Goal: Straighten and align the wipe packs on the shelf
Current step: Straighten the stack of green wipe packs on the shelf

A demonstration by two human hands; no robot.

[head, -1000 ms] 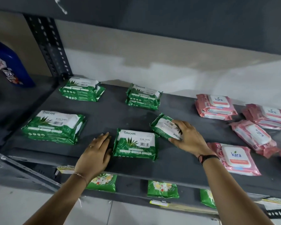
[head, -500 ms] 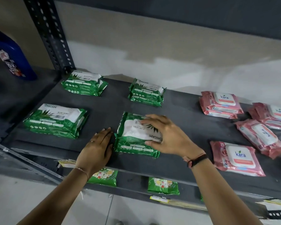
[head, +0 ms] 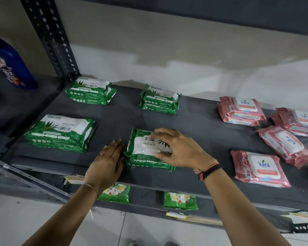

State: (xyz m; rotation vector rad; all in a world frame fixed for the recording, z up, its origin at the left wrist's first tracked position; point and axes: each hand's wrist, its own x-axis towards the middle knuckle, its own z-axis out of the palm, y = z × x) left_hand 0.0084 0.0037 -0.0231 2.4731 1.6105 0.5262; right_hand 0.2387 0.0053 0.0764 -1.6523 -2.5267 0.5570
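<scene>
The dark grey metal shelf [head: 212, 139] fills the middle of the frame, with soft green plastic aloe wipe packs on its left half and pink plastic wipe packs with white flip lids on its right. The green packs sit as four small stacks in two rows, which looks like a deliberate grid: one rear stack [head: 91, 91] at upper left, another [head: 159, 99] at upper centre, a front-left stack [head: 60, 133], and the front-centre stack [head: 149, 151] under the hands. The pink side is less tidy. The rear pink stack [head: 241, 110] is fairly square, but the tilted pink pack [head: 284, 144] at right lies askew, and the front pink pack [head: 260, 168] sits alone.

The right hand [head: 180, 150] rests on the front-centre stack, fingers spread and pressing down on the top pack, whose print reads upside down. The left hand [head: 108, 162] lies flat on the shelf, fingers extended together against the stack's left edge, probably as a stop to square it.
</scene>
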